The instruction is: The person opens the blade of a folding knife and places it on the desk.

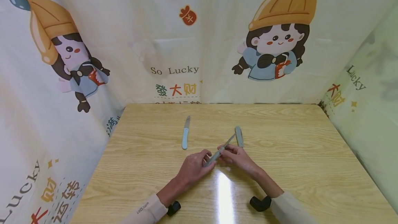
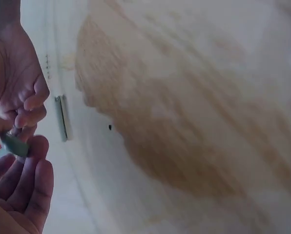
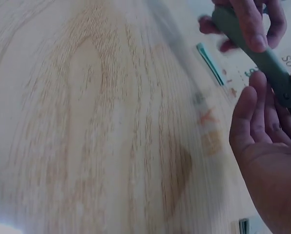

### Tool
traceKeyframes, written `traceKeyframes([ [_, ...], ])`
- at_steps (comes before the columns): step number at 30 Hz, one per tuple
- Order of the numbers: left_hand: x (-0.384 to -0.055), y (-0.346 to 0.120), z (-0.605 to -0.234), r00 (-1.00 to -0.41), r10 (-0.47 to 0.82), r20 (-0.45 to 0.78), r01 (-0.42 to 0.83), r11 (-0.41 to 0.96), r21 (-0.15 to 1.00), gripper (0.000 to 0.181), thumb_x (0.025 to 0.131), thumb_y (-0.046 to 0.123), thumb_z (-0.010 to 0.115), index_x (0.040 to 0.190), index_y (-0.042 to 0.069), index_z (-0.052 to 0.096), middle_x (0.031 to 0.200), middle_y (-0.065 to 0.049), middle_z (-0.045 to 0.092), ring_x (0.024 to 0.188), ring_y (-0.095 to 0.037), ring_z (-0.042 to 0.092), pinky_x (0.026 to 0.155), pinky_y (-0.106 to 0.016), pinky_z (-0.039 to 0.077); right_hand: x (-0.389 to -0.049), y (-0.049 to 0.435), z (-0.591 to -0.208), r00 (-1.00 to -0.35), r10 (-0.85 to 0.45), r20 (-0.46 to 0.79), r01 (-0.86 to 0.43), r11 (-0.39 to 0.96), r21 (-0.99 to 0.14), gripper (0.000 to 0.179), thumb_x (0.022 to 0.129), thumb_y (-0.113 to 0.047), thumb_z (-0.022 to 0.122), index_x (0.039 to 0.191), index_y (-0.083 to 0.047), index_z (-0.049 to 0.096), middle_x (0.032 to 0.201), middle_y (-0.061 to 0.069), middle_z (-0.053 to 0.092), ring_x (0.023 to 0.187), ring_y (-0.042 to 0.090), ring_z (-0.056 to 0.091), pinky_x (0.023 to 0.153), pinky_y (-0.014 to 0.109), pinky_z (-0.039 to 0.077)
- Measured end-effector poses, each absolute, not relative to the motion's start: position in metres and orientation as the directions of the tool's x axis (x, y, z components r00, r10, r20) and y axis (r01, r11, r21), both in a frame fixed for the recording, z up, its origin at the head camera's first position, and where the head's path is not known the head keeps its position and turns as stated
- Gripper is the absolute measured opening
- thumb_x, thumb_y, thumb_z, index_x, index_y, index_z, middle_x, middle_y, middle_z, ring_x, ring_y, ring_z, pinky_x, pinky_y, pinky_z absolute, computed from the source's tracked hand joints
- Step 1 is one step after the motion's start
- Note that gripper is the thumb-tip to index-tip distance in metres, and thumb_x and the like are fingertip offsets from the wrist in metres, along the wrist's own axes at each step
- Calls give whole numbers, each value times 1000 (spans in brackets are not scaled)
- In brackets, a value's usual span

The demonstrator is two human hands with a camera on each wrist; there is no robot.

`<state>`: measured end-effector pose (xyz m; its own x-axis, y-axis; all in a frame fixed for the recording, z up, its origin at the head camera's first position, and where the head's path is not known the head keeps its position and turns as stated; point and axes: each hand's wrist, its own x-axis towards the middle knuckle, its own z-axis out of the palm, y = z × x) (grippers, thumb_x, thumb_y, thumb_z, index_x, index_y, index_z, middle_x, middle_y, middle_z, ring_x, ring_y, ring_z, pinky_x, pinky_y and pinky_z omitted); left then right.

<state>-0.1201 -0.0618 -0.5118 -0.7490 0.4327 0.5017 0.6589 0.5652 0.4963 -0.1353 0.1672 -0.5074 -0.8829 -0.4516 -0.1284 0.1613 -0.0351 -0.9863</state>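
A folding knife with a grey-green handle (image 1: 214,157) is held between both hands, its blade (image 1: 229,140) swung out toward the upper right in the head view. My left hand (image 1: 194,166) grips the rear of the handle between thumb and fingers. At the blade end, my right hand (image 1: 237,157) pinches the knife near the pivot. The right wrist view shows the handle (image 3: 262,58) close up, with the left fingers on its far end and the right hand (image 3: 267,131) around the pivot end. In the left wrist view, fingers hide most of the handle (image 2: 14,146).
Beyond the right hand lies a second grey-green folding knife (image 1: 238,136), folded. A knife with a light-blue handle (image 1: 185,139) lies farther left, blade out and pointing away. The wooden table (image 1: 140,168) ends at a printed curtain (image 1: 217,44) behind and on both sides.
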Motion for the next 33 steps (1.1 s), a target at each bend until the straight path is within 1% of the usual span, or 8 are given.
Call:
traceKeyframes([
  [3,-121,-60,-511,-729,424,538,672,594,442,16,86,20,83,91,14,70,87,4,66,73,-6,61,60,-20,50,-137,164,-509,-903,-412,-120,136,-9,-991,51,106,-26,59,134,15,51,123,21,63,107,29,66,95,41,51],
  [5,-121,-59,-509,-729,417,543,669,605,432,14,86,20,84,88,14,71,86,3,62,73,-7,59,61,-20,49,-138,161,-509,-918,-383,-103,108,9,-994,45,105,-26,60,127,14,56,115,18,67,105,32,67,93,41,53],
  [10,-126,-53,-500,-778,418,469,624,600,500,12,89,16,81,84,10,72,75,5,60,64,-2,54,57,-16,45,-141,156,-507,-955,-290,-60,48,46,-998,33,103,-23,64,115,8,64,100,12,71,98,36,67,89,44,55],
  [17,-139,-49,-490,-870,378,315,487,569,663,11,96,16,74,94,6,76,78,5,67,67,-2,59,59,-20,49,-145,151,-500,-982,-180,-60,57,19,-998,37,102,-21,65,124,8,65,109,15,70,96,27,68,88,40,55],
  [21,-149,-48,-490,-912,312,266,403,561,723,13,95,15,74,93,3,77,77,3,69,64,-3,60,58,-22,50,-145,153,-502,-978,-200,-61,59,15,-998,43,104,-21,62,131,12,58,116,21,68,103,34,66,90,39,54],
  [25,-161,-44,-494,-948,242,209,314,586,747,13,94,15,75,87,4,78,73,3,69,60,-3,57,54,-22,48,-143,156,-505,-969,-234,-73,70,20,-997,46,106,-22,59,131,15,56,114,25,68,107,41,64,90,37,54],
  [29,-175,-40,-499,-972,191,134,224,608,762,15,93,16,76,86,3,78,72,2,69,58,-3,56,52,-23,47,-142,158,-509,-959,-273,-83,78,29,-997,43,106,-22,58,125,16,58,108,25,69,99,33,68,86,33,55],
  [33,-186,-38,-502,-984,151,96,170,626,761,17,93,16,76,82,3,77,68,3,66,56,-4,56,50,-23,46,-141,158,-509,-949,-304,-80,71,40,-997,41,107,-21,56,123,17,59,106,25,68,94,30,69,84,33,56],
])
